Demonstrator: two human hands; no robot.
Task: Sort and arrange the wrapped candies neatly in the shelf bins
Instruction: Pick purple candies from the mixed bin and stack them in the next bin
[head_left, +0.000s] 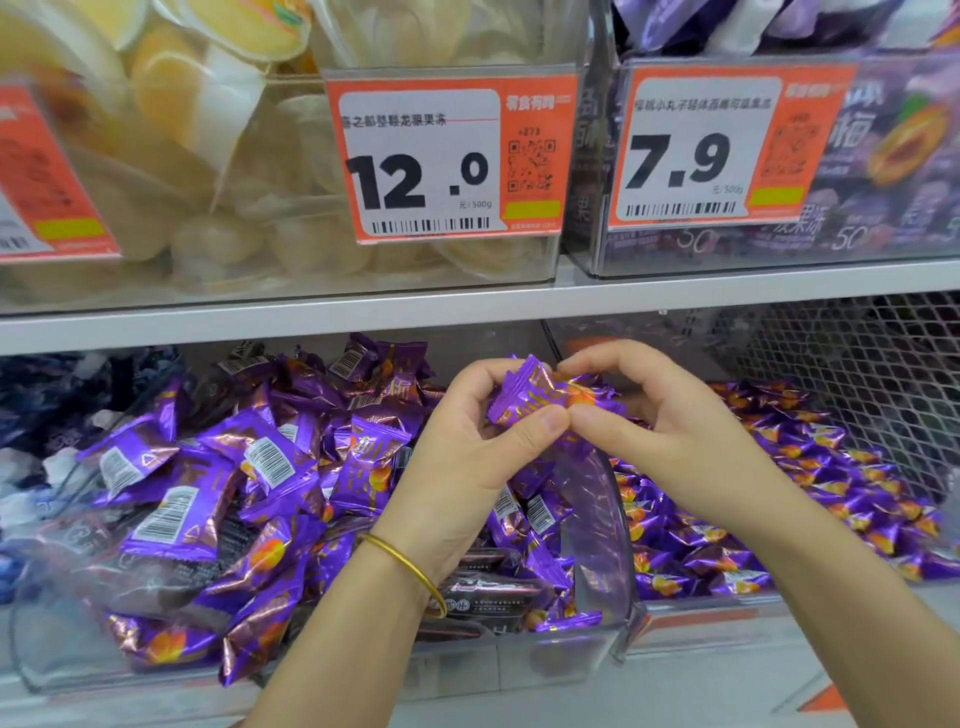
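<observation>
Both of my hands hold a small bunch of purple wrapped candies (540, 397) above the lower shelf. My left hand (467, 452), with a gold bangle on its wrist, grips the bunch from the left, thumb on its lower edge. My right hand (660, 415) pinches the same bunch from the right. Below them stands a clear bin (613, 525) heaped with loose purple candies (260, 467), several showing barcodes. To the right, another bin holds smaller purple candies (805, 478) lying in flatter rows.
A white shelf board (467, 306) runs just above my hands. On it stand clear bins of pale yellow jelly cups (234, 182) and purple packs (883, 156), with price tags 12.0 (447, 161) and 7.9 (727, 145). A wire mesh (857, 374) backs the right bin.
</observation>
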